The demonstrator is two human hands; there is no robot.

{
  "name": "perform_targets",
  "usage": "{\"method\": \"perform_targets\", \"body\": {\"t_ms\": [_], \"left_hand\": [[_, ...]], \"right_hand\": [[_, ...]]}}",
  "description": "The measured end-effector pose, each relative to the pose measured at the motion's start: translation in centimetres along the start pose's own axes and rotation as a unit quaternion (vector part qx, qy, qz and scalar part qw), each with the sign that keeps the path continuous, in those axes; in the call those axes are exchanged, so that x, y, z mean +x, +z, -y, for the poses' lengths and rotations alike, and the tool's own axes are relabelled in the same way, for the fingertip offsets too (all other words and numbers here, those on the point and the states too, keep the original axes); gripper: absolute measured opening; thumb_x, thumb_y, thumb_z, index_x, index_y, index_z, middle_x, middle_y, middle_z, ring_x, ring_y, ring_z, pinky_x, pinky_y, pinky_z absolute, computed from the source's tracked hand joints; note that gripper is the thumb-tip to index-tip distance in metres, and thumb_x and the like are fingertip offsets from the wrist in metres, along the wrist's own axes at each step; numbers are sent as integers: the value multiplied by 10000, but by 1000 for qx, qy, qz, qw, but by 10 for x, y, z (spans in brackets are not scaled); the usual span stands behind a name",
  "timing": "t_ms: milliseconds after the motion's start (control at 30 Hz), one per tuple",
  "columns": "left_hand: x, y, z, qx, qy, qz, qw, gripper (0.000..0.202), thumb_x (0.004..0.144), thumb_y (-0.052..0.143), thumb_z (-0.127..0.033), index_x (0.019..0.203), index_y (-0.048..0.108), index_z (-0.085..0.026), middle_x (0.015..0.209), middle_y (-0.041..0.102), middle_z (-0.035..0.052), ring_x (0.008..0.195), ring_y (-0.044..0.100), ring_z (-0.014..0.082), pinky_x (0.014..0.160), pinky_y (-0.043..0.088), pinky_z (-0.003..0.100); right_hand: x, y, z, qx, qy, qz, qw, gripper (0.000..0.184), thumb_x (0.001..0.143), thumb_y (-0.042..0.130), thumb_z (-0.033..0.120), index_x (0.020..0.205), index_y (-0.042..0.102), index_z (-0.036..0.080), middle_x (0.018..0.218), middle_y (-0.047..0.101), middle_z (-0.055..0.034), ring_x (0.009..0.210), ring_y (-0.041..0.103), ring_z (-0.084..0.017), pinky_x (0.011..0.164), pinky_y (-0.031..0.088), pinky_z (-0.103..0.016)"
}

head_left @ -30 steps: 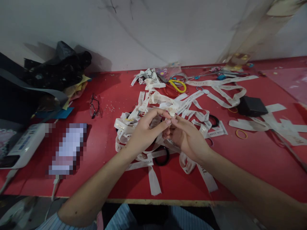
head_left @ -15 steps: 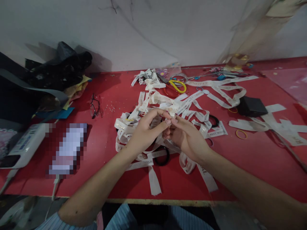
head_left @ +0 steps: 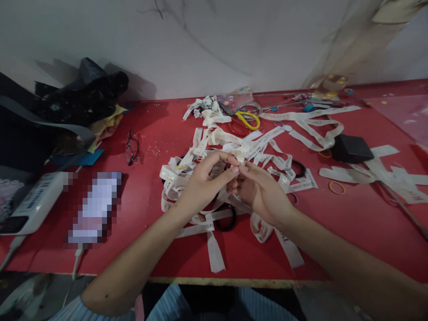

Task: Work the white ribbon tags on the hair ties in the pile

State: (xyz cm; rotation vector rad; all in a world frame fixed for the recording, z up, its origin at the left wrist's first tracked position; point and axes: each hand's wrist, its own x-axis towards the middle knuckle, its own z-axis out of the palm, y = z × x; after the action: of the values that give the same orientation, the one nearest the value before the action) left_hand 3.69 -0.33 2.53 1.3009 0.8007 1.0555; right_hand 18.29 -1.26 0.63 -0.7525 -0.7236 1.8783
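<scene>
My left hand [head_left: 202, 183] and my right hand [head_left: 261, 192] meet above the middle of a red table [head_left: 150, 133]. Both pinch the same small folded piece of white printed ribbon [head_left: 239, 157] at their fingertips. Beneath them lies a tangled heap of white ribbon strips [head_left: 214, 142] with gold lettering. A black hair tie [head_left: 227, 219] sits under my wrists, and another black ring [head_left: 298, 169] lies just right of my right hand.
Yellow-handled scissors [head_left: 248, 118] lie behind the heap. Eyeglasses [head_left: 131, 148] rest to the left, near a black plastic bag [head_left: 83, 96]. A white device [head_left: 35, 203] and a blurred object [head_left: 95, 209] sit at the near left. A black box [head_left: 351, 148] and more ribbon strips [head_left: 384, 174] are right.
</scene>
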Motion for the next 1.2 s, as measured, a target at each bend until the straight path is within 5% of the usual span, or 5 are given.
{"method": "perform_targets", "body": {"t_ms": [567,800,1200], "left_hand": [[2,-3,-3,-48,-21,8,999,87,883,610,-255,911,561,-188,660,566,-31,568,565,98,576,499,232],[4,-7,0,-44,-40,-93,994,78,826,671,-260,856,638,-195,836,575,-12,716,545,87,634,435,190],[5,-5,-1,-104,-49,-87,990,76,832,653,-262,830,628,-190,815,562,-19,692,534,87,658,434,210]], "right_hand": [[-1,0,1,-4,-16,20,1000,162,876,617,301,796,650,165,703,627,-25,684,596,-142,634,480,-259],[-1,3,5,-8,-13,56,998,264,889,578,414,872,687,174,701,671,-37,628,580,-138,633,472,-254],[-1,0,6,-11,-7,77,997,350,913,528,471,888,703,169,694,686,-49,629,588,-137,642,471,-244]]}}
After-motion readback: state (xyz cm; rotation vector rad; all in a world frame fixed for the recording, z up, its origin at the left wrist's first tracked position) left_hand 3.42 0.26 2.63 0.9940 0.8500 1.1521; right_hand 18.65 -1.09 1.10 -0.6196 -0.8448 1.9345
